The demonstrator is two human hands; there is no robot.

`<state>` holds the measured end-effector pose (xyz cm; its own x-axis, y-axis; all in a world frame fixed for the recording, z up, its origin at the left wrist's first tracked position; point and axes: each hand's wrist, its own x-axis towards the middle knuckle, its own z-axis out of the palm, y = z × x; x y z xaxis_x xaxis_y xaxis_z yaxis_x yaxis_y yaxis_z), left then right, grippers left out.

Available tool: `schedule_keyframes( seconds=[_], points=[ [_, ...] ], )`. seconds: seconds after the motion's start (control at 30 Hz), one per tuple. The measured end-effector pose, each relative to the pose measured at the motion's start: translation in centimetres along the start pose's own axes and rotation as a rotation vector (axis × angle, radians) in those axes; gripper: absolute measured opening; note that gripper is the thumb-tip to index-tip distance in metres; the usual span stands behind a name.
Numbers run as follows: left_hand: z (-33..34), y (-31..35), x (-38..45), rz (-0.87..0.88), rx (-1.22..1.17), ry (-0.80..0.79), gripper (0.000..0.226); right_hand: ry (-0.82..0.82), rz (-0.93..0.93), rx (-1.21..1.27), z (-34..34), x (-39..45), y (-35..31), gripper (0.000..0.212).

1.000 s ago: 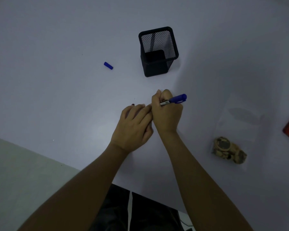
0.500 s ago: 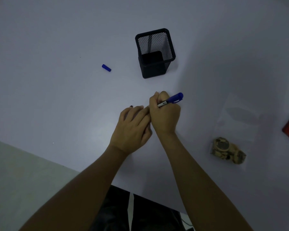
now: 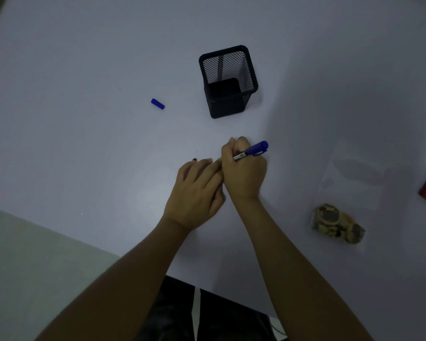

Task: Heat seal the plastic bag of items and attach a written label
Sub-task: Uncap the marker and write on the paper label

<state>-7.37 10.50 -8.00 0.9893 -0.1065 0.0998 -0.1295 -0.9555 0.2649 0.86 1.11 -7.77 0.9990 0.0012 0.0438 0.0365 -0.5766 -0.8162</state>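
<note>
Head view: my right hand [image 3: 244, 173] grips a blue marker [image 3: 252, 151]; its barrel sticker is unreadable. My left hand [image 3: 194, 190], fingers straight, rests flat beside it; the cap [image 3: 157, 103] lies beyond my left hand.

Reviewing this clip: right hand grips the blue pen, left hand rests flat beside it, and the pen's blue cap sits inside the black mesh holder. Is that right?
Not quite. The head view shows the blue cap lying on the table, to the left of the black mesh holder, not inside it. The rest holds: the right hand grips the blue pen and the left hand rests flat beside it.
</note>
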Motion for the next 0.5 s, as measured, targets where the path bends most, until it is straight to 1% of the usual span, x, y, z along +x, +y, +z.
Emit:
schedule_keyframes(
  seconds=[0.33, 0.5],
  points=[
    [-0.05, 0.05, -0.11, 0.002, 0.003, -0.011, 0.032, -0.028, -0.003, -0.005, -0.06, -0.18, 0.24, 0.029],
    [0.08, 0.11, -0.13, -0.001, 0.0, -0.014, 0.032, -0.006, -0.016, 0.022, -0.11, -0.17, 0.24, 0.03]
  ],
)
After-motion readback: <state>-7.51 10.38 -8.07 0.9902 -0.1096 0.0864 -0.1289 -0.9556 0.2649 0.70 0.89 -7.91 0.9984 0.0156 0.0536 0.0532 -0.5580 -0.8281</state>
